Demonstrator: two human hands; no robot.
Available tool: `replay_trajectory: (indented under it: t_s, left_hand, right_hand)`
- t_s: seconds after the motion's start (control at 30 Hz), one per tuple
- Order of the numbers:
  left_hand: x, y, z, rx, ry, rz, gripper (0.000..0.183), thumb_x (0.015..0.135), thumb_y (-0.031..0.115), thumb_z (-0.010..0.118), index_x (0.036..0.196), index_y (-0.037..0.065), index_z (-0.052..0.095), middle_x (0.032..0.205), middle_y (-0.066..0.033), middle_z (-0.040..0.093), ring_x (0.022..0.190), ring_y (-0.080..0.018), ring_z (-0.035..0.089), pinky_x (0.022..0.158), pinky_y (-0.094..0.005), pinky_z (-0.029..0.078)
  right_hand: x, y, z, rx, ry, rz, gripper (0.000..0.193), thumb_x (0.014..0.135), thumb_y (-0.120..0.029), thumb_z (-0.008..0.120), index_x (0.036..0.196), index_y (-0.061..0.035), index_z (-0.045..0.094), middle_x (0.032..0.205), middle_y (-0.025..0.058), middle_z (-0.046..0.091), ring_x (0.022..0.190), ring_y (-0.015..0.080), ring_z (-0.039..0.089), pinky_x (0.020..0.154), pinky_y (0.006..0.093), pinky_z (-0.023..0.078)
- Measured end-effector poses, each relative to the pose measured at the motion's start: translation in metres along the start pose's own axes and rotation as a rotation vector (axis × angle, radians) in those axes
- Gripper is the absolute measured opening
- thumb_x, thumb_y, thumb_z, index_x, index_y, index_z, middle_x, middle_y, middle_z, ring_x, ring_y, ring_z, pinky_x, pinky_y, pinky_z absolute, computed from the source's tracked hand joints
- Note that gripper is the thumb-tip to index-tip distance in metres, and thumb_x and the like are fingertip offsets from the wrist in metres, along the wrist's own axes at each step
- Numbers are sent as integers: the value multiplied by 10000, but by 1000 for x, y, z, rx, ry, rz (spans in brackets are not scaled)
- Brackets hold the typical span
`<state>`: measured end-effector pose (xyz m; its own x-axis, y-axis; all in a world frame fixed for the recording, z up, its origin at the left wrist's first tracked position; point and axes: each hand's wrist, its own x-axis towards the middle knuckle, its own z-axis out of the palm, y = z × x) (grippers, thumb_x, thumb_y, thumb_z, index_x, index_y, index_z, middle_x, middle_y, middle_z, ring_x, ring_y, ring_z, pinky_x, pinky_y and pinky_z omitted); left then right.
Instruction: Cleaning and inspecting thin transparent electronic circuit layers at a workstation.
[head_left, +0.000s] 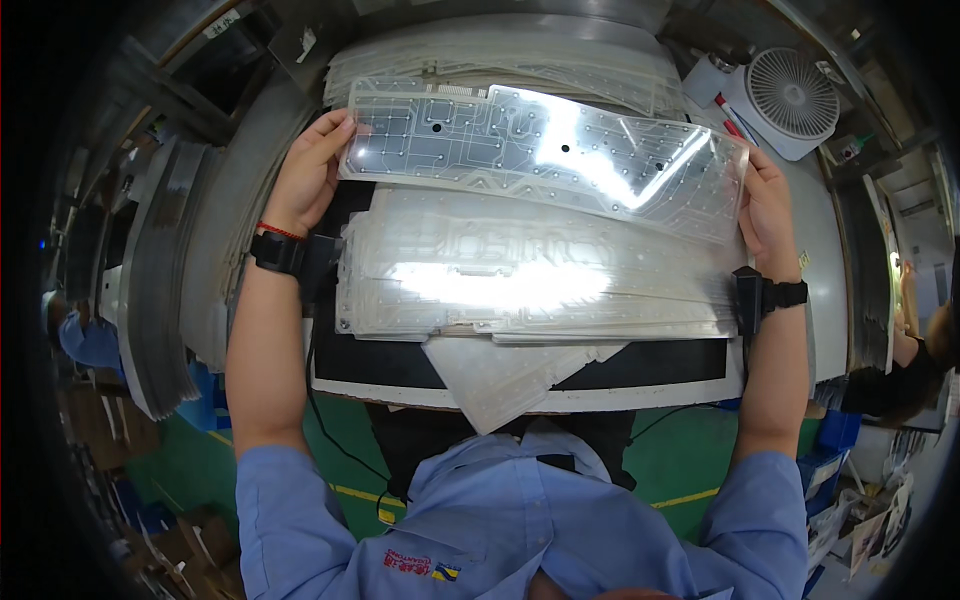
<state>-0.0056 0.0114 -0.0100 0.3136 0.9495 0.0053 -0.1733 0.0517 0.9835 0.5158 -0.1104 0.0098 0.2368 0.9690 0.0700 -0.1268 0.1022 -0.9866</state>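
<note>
Between my two hands a clear keyboard membrane sheet (470,135), printed with fine circuit traces and dots, is held up by its short ends. My left hand (315,170) pinches its left end, thumb on top. At the right end my right hand (765,200) grips the edge, its fingers partly behind the sheet. The sheet tilts, lower at the right, and bright light glares off it. Below it lies a stack of similar membrane sheets (400,260) on the black table mat (390,368). One loose sheet (490,385) sticks out askew over the table's front edge.
Behind the held sheet stands another pile of membrane sheets (480,50). A white fan (793,100) sits at the back right, with a red marker (730,118) beside it. Tall stacks of thin sheets (165,280) line the left. A co-worker's arm (905,340) shows at far right.
</note>
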Motion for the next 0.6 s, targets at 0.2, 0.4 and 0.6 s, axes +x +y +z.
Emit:
replay_trajectory:
  t_s: [0.2, 0.4, 0.6]
  left_hand:
    - [1, -1, -4, -14, -26, 10, 208, 1019, 159, 549, 1184, 51, 615, 1096, -47, 693, 1003, -120, 643, 902, -265, 501]
    - [-1, -4, -7, -46, -88, 157, 133, 998, 124, 556, 1115, 111, 618, 1269, -56, 625, 1148, -159, 580, 979, -308, 454]
    - [-3, -2, -6, -7, -30, 77, 192, 1014, 156, 541, 1177, 86, 617, 1333, -83, 587, 1148, -152, 582, 950, -272, 461]
  right_hand:
    - [0, -2, -5, 20, -26, -43, 219, 1007, -116, 559, 1181, 1, 623, 1034, 46, 683, 887, 96, 642, 777, 231, 534]
    - [-7, -14, -6, 272, -81, -205, 307, 1030, -176, 492, 1254, 21, 567, 943, 68, 666, 810, 137, 618, 780, 279, 501]
    - [-7, -18, -7, 259, -395, -62, 381, 1053, -268, 460, 1266, 32, 559, 896, 65, 650, 832, 140, 582, 738, 258, 455]
